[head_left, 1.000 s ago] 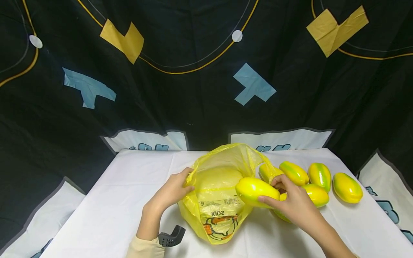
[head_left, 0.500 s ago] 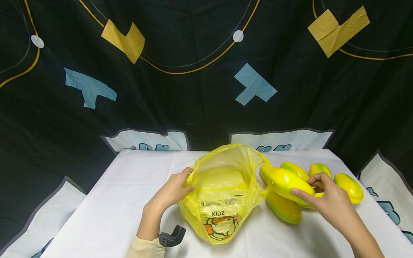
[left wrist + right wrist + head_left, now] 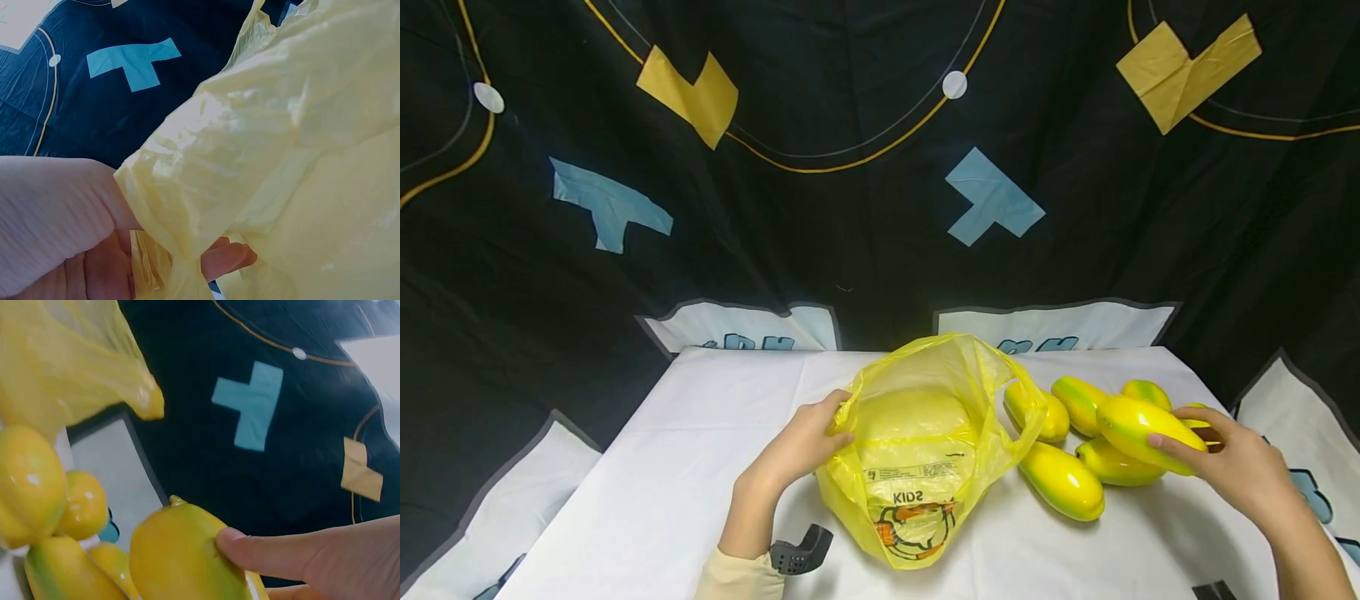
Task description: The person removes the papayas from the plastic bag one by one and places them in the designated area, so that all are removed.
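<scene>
My left hand (image 3: 808, 437) grips the left rim of a thin yellow plastic bag (image 3: 917, 467); in the left wrist view the bag's film (image 3: 206, 162) bunches between thumb and fingers. The bag's mouth stands wide, with print on its front. To the right, my right hand (image 3: 1240, 458) holds a glossy yellow-green papaya (image 3: 1138, 429) by its right end, thumb on the near side. That papaya overlaps others in the group. In the right wrist view the thumb presses the held papaya (image 3: 181, 556), whose stem nub points up.
Several more papayas lie right of the bag, among them a front one (image 3: 1063, 483) and a back one (image 3: 1078, 404). The bag's loose handle (image 3: 1026, 425) hangs over the left ones. White cloth covers the table (image 3: 647, 483); a dark patterned curtain (image 3: 850, 233) hangs behind.
My right hand has carried the papaya rightward, away from the bag's mouth to over the other papayas. The bag's right handle has come free of it. My left hand stays put.
</scene>
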`<state>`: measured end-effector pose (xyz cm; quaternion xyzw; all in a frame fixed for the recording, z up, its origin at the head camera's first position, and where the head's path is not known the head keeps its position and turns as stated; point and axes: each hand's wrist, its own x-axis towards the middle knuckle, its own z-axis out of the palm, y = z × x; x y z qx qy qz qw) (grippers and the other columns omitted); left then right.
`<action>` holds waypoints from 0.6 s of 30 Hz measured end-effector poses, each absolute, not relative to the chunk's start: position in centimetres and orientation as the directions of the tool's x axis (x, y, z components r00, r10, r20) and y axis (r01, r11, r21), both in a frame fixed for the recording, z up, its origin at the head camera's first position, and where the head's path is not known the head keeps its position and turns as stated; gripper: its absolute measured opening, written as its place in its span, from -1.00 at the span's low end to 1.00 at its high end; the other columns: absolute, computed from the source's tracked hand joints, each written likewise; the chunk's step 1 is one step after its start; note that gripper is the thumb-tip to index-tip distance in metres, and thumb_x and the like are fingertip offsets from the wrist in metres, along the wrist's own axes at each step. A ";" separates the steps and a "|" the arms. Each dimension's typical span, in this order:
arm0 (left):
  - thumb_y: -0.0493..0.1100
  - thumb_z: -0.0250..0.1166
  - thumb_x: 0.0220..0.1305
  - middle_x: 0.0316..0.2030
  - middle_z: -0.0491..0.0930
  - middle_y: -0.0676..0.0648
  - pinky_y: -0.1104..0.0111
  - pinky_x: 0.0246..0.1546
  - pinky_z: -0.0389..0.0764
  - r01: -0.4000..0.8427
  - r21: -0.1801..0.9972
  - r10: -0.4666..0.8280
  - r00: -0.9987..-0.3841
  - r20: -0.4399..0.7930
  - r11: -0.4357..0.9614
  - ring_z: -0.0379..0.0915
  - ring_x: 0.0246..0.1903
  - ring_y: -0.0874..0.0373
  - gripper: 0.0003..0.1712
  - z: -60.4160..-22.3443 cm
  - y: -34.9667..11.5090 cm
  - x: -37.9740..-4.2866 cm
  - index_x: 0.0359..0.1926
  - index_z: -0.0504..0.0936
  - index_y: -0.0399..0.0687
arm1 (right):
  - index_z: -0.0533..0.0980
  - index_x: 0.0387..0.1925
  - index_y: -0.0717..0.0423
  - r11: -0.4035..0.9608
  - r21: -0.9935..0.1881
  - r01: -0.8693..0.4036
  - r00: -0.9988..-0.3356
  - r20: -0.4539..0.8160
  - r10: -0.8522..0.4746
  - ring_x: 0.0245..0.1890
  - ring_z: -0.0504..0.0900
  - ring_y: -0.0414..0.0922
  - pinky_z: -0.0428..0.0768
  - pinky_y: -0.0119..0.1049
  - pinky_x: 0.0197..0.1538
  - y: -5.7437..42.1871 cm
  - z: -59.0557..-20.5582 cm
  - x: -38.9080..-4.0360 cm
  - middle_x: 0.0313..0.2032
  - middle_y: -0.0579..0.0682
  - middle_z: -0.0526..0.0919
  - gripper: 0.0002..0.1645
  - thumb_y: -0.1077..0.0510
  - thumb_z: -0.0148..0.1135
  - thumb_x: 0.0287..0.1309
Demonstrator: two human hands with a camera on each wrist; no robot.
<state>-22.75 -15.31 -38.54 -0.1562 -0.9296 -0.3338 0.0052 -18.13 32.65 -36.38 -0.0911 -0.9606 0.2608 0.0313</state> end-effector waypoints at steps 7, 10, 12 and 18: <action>-0.30 0.34 0.19 -0.09 0.60 -0.08 0.18 -0.10 0.58 0.286 0.621 0.283 -0.953 0.107 0.730 0.48 -0.24 0.14 -0.47 -38.5 -15.2 -22.7 0.19 0.43 -0.17 | 0.17 0.26 0.43 0.837 -0.489 0.243 -0.969 -0.087 0.231 -0.13 0.40 0.40 0.58 0.06 -0.32 35.6 -36.7 -18.2 0.03 0.62 0.33 0.06 -0.40 0.12 0.16; -0.30 0.34 0.20 -0.09 0.60 -0.08 0.18 -0.10 0.58 0.287 0.621 0.285 -0.953 0.106 0.729 0.48 -0.25 0.14 -0.47 -38.5 -15.2 -22.7 0.19 0.43 -0.17 | 0.11 0.29 0.47 0.817 -0.493 0.300 -0.954 -0.140 0.266 -0.14 0.37 0.38 0.61 0.05 -0.28 36.5 -37.0 -18.2 0.00 0.62 0.28 0.11 -0.41 0.10 0.17; -0.30 0.34 0.20 -0.09 0.60 -0.08 0.18 -0.10 0.58 0.290 0.620 0.288 -0.952 0.107 0.729 0.48 -0.25 0.15 -0.47 -38.5 -15.2 -22.7 0.19 0.43 -0.18 | 0.09 0.30 0.49 0.809 -0.490 0.324 -0.946 -0.164 0.280 -0.15 0.35 0.38 0.61 0.07 -0.26 36.9 -37.1 -18.2 0.00 0.62 0.25 0.13 -0.42 0.08 0.17; -0.29 0.34 0.20 -0.08 0.60 -0.07 0.19 -0.10 0.58 0.291 0.619 0.289 -0.951 0.106 0.730 0.48 -0.25 0.16 -0.47 -38.5 -15.2 -22.6 0.19 0.43 -0.16 | 0.12 0.26 0.53 0.806 -0.483 0.343 -0.939 -0.169 0.299 -0.29 0.48 0.19 0.63 0.03 -0.26 38.5 -37.8 -18.2 -0.02 0.64 0.28 0.12 -0.40 0.09 0.18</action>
